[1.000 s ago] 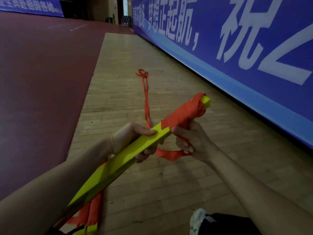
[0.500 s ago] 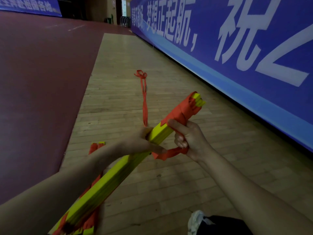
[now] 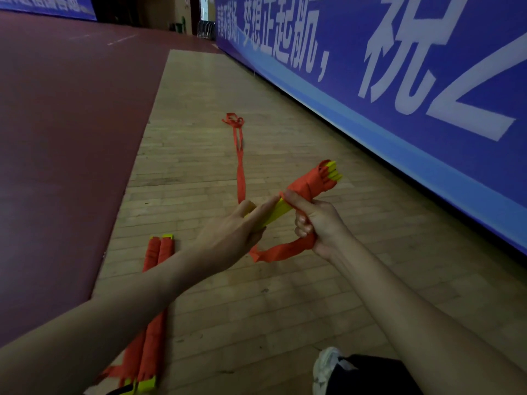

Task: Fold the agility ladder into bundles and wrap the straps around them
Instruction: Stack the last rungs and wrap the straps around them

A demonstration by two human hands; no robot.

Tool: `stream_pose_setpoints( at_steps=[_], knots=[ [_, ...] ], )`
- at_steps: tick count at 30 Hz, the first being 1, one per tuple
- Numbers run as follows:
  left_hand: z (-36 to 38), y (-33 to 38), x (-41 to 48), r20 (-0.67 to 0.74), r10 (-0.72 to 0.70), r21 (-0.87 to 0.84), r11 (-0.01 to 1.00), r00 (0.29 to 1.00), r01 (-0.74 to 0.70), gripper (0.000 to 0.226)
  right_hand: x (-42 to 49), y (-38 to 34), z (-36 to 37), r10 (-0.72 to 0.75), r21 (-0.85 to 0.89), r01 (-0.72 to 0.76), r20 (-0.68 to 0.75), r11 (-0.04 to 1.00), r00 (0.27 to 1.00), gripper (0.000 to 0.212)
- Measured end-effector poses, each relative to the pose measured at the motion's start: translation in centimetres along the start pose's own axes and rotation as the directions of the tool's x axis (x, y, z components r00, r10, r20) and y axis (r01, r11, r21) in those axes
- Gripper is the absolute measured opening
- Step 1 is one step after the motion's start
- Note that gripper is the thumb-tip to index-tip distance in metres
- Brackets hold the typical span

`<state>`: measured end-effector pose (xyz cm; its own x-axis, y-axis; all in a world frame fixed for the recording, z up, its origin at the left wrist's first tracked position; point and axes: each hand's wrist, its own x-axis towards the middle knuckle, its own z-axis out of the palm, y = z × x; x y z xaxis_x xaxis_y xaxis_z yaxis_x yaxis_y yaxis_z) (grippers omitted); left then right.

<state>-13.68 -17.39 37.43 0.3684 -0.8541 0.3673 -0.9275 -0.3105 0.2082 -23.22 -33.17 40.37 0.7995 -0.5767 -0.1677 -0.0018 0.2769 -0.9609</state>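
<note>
L hand holds bundle, R hand grips strap; wood floor, blue banner

Matt cloth strap, smooth plastic rungs, worn wood floor

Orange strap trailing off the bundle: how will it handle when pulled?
Probably floppy: the strap sags in a loop below the right hand, trails limp on the floor, and conforms round the bundle. Likely light, dragging rather than rolling. Its bunched far end may snag.
</note>
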Motion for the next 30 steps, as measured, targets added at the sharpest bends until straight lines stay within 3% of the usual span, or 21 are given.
stream_pose_setpoints(
  at_steps=[4, 10, 16, 18, 20, 23, 26, 30],
  knots=[
    [0.8, -0.8, -0.2, 0.050, -0.020, 0.124, 0.992, 0.999, 0.014, 0.068, -0.1, 0.8, -0.4, 0.014, -0.257, -0.013, 0.003, 0.966, 1.000, 0.023],
    [0.8, -1.3, -0.3, 0.136, -0.064, 0.183, 0.982, 0.989, 0.038, 0.064, -1.0, 1.4, -0.7, -0.070, -0.404, 0.108, 0.107, 0.909, 0.992, 0.011],
    [-0.1, -0.9, 0.9, 0.178, -0.183, -0.059, 0.979, 0.967, 0.196, 0.063, -2.0, 0.6, -0.3, -0.199, -0.337, 0.215, 0.081, 0.917, 0.977, 0.013],
    [-1.1, -0.3, 1.4, 0.210, -0.217, -0.208, 0.943, 0.953, 0.261, 0.061, -2.1, 0.5, -0.3, -0.223, -0.328, 0.225, 0.046, 0.917, 0.974, 0.013],
    [-2.2, 0.3, 1.9, 0.257, -0.212, -0.446, 0.840, 0.943, 0.310, 0.053, -1.9, 0.5, -0.4, -0.212, -0.306, 0.202, 0.003, 0.930, 0.977, 0.014],
    [-3.6, 0.3, 1.9, 0.368, -0.196, -0.716, 0.564, 0.909, 0.411, 0.052, -1.7, 0.5, -0.5, -0.161, -0.242, 0.156, -0.002, 0.958, 0.987, 0.016],
    [-4.3, 0.2, 1.2, 0.478, -0.140, -0.774, 0.400, 0.867, 0.491, 0.033, -1.8, 0.7, -0.5, -0.131, -0.183, 0.134, 0.032, 0.974, 0.991, 0.013],
    [-4.6, 0.1, 0.8, 0.528, -0.043, -0.827, 0.202, 0.848, 0.525, 0.036, -2.0, 0.3, -0.1, -0.042, -0.070, 0.046, 0.054, 0.997, 0.998, 0.023]
  ],
)
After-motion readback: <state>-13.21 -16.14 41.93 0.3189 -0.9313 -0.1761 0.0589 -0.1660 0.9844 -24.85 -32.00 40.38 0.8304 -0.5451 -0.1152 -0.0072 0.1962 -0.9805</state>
